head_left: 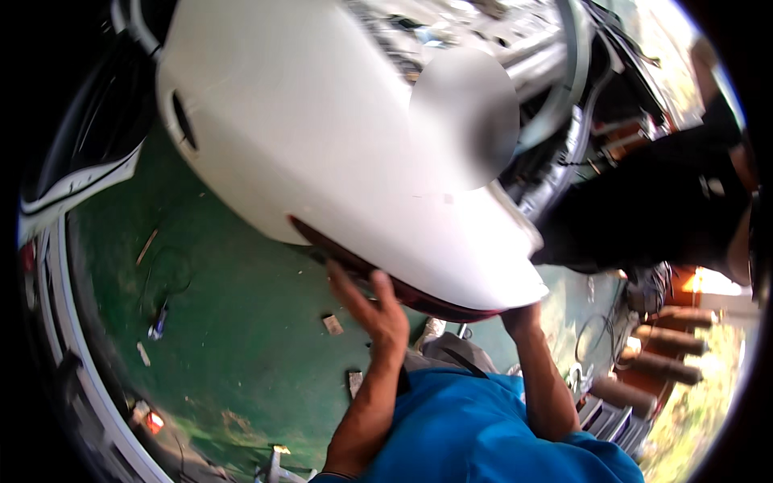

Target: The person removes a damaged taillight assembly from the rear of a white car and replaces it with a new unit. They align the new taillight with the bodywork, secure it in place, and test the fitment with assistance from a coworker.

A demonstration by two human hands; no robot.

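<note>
– How did the grip stand?

– The left hand [385, 315] had its fingers spread, closed on nothing, beside the dark red strip [412, 297]; the right hand [522, 320] was under the corner of a white car panel [322, 137], its hold hidden.

– And the strip?

– It ran along the panel's near edge, glossy, slim and curved, long axis slanting from far left to near right, its middle nearer the left hand.

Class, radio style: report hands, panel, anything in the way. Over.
Left hand open by red lamp, contact unclear. Right hand at corner of white panel, fingers hidden. Person in black at right, possibly in the way.
</note>
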